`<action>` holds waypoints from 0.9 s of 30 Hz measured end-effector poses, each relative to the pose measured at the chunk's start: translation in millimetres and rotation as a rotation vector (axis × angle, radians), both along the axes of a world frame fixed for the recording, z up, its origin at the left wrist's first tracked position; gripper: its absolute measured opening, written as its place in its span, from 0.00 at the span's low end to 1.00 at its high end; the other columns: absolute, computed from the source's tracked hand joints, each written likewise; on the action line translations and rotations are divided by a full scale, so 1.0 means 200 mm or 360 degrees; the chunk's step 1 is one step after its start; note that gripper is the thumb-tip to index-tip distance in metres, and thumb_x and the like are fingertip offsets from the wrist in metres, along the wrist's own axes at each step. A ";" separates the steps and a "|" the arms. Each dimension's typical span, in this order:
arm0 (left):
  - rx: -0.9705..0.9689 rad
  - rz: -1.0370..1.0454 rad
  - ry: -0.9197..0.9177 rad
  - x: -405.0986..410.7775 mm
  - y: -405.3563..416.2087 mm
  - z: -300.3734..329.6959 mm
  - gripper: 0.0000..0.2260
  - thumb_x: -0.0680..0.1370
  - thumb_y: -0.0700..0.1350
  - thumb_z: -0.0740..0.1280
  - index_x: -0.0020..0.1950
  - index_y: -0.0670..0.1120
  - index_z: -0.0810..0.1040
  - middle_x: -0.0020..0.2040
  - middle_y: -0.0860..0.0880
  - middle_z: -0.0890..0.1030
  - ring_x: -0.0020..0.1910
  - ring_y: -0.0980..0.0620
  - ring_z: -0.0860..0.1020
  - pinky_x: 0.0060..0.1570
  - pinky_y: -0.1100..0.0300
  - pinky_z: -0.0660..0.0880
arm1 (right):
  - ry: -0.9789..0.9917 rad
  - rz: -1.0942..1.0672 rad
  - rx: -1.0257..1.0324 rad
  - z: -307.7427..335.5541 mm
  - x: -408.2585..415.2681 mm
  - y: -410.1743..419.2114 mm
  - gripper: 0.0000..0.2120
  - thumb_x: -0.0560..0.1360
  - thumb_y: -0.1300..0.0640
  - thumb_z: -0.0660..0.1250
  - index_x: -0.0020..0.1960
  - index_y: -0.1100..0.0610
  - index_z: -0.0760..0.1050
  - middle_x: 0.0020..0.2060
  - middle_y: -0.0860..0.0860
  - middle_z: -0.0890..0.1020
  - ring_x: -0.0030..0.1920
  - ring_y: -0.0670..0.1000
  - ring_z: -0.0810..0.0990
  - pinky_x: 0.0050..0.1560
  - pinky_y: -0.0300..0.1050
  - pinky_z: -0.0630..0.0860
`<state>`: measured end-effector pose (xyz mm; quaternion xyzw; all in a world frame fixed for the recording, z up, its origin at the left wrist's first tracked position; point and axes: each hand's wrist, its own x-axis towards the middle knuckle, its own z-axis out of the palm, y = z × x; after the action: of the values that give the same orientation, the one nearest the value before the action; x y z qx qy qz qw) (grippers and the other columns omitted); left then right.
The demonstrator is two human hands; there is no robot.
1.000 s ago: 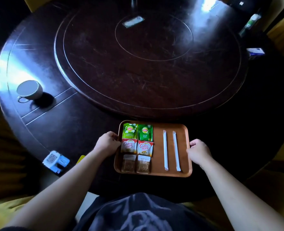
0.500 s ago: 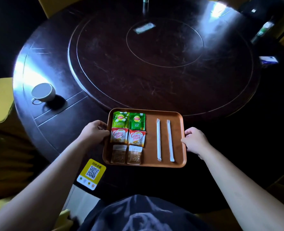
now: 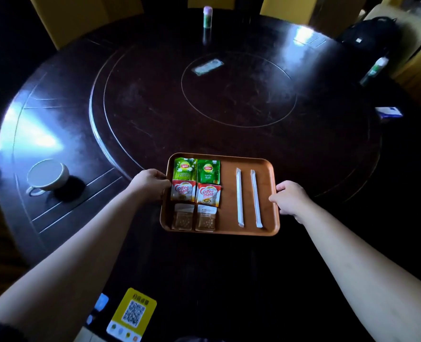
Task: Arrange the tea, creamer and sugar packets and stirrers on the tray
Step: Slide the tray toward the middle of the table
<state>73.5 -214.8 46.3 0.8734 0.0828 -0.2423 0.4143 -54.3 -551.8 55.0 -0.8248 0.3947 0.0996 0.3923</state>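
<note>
1. Far out to the left of the left hand, a cup is sitting on the dark round table, well apart from everything else.
2. Nearer the person than that hand, a yellow card with a square code is lying at the table's edge.
3. The left hand is curling closed around the left rim of the tray, fingers over the edge beside the packets.
4. Just right of that hand, the packets are lying flat in two columns: two green tea packets at the far end, two red and white creamer packets in the middle, two clear sugar packets nearest the person.
5. Between the packets and the right hand, two white wrapped stirrers are lying side by side, apart, running lengthwise.
6. The right hand is gripping the tray's right rim, thumb on the inside edge.
7. Far beyond the right hand, a bottle is standing near the table's far edge.
</note>
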 end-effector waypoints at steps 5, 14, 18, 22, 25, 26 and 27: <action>0.0013 -0.0073 0.0001 0.18 -0.12 0.00 0.09 0.63 0.49 0.69 0.41 0.50 0.81 0.36 0.47 0.85 0.34 0.48 0.84 0.40 0.50 0.84 | -0.0005 -0.0084 0.0034 -0.02 0.16 -0.07 0.07 0.70 0.64 0.69 0.46 0.55 0.77 0.42 0.54 0.82 0.45 0.55 0.83 0.50 0.57 0.83; -0.0088 -0.0093 0.0027 0.40 -0.29 -0.03 0.06 0.64 0.46 0.70 0.39 0.49 0.82 0.37 0.46 0.86 0.36 0.47 0.86 0.40 0.48 0.84 | 0.0052 -0.0125 -0.0045 -0.04 0.39 -0.16 0.04 0.72 0.64 0.66 0.45 0.62 0.79 0.40 0.57 0.81 0.38 0.56 0.80 0.40 0.49 0.80; -0.0137 -0.0111 0.0065 0.45 -0.32 -0.05 0.08 0.61 0.48 0.70 0.38 0.49 0.83 0.37 0.45 0.86 0.37 0.47 0.86 0.40 0.47 0.84 | 0.0081 -0.0109 -0.0103 -0.05 0.45 -0.18 0.05 0.74 0.63 0.67 0.49 0.62 0.78 0.42 0.58 0.81 0.39 0.57 0.79 0.38 0.46 0.75; -0.0166 -0.0138 0.0064 0.45 -0.34 -0.08 0.04 0.66 0.45 0.72 0.39 0.49 0.83 0.39 0.44 0.87 0.40 0.46 0.86 0.43 0.47 0.84 | 0.0096 -0.0076 -0.0176 -0.05 0.46 -0.18 0.08 0.74 0.61 0.68 0.53 0.60 0.79 0.47 0.57 0.83 0.46 0.57 0.83 0.50 0.52 0.81; -0.0202 -0.0148 0.0048 0.45 -0.33 -0.09 0.03 0.70 0.44 0.72 0.40 0.52 0.83 0.42 0.46 0.87 0.41 0.48 0.86 0.45 0.50 0.84 | 0.0091 -0.0021 -0.0236 -0.07 0.44 -0.17 0.09 0.73 0.60 0.68 0.53 0.57 0.77 0.48 0.54 0.83 0.45 0.55 0.82 0.47 0.50 0.81; -0.0210 -0.0161 0.0044 0.44 -0.32 -0.10 0.04 0.71 0.44 0.72 0.41 0.53 0.83 0.42 0.47 0.86 0.42 0.48 0.85 0.45 0.51 0.84 | 0.0099 -0.0007 -0.0261 -0.07 0.43 -0.17 0.11 0.73 0.59 0.68 0.55 0.56 0.76 0.50 0.54 0.82 0.46 0.55 0.82 0.47 0.50 0.80; -0.0213 -0.0173 0.0039 0.44 -0.32 -0.10 0.04 0.71 0.44 0.72 0.42 0.53 0.83 0.43 0.47 0.86 0.42 0.49 0.85 0.45 0.52 0.84 | 0.0113 0.0009 -0.0287 -0.07 0.42 -0.15 0.14 0.73 0.58 0.69 0.59 0.56 0.75 0.53 0.54 0.81 0.48 0.56 0.82 0.49 0.51 0.81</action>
<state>161.0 -278.7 27.0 0.8439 0.0238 -0.2802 0.4570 29.7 -582.8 40.9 -0.8539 0.4135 0.0937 0.3018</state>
